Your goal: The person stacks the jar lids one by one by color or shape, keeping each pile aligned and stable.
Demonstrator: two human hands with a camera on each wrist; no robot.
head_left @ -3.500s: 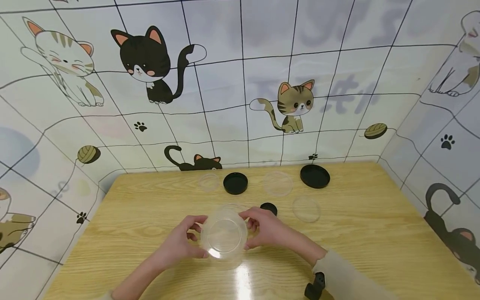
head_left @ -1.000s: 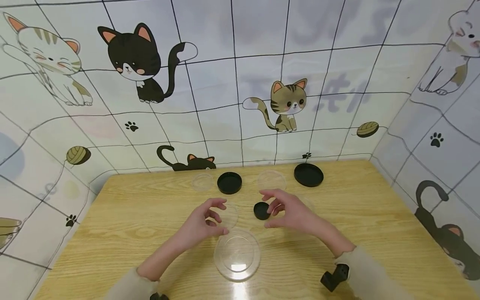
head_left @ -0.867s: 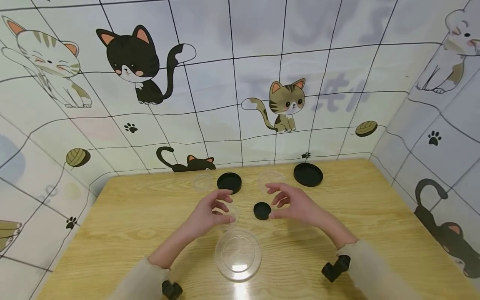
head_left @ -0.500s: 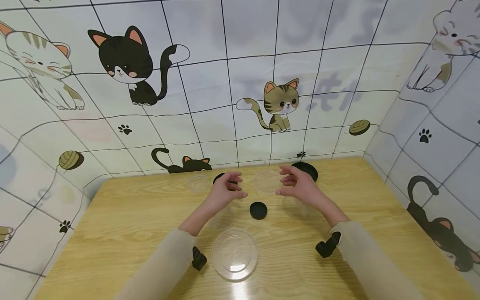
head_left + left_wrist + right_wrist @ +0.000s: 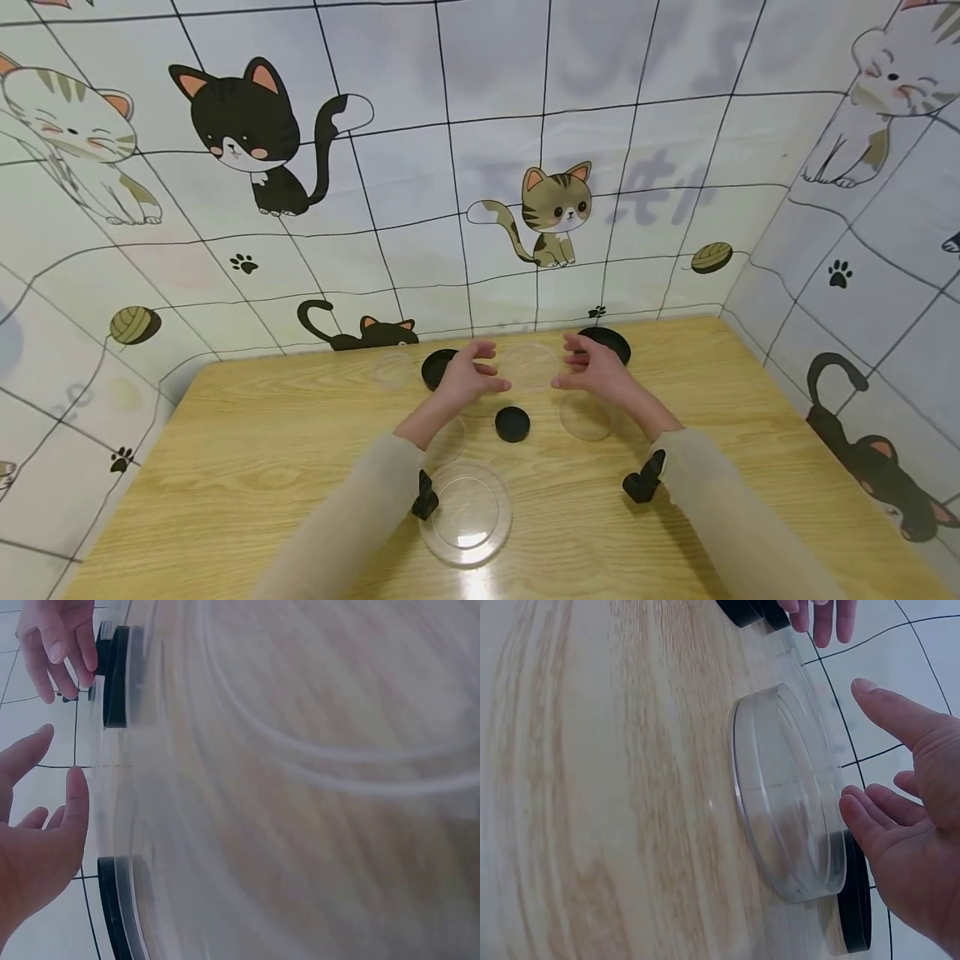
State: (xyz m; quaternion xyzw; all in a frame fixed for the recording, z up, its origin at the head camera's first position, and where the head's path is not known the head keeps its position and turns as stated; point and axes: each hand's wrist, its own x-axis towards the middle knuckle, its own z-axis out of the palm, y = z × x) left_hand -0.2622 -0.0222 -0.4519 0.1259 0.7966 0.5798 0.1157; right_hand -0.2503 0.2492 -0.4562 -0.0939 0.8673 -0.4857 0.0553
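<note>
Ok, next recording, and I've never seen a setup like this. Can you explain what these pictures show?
There is no robot here: a person works with two bare hands. The wide picture comes from a camera worn on the head, looking forward and down. The two closer ones come from the left wrist camera and the right wrist camera; in them the table looks tipped on its side.

On the wood-grain table lie shallow round pieces, like dishes or lids: five clear and three black. The left hand and right hand hover on either side of a clear round piece towards the back. Neither hand appears to hold anything.
</note>
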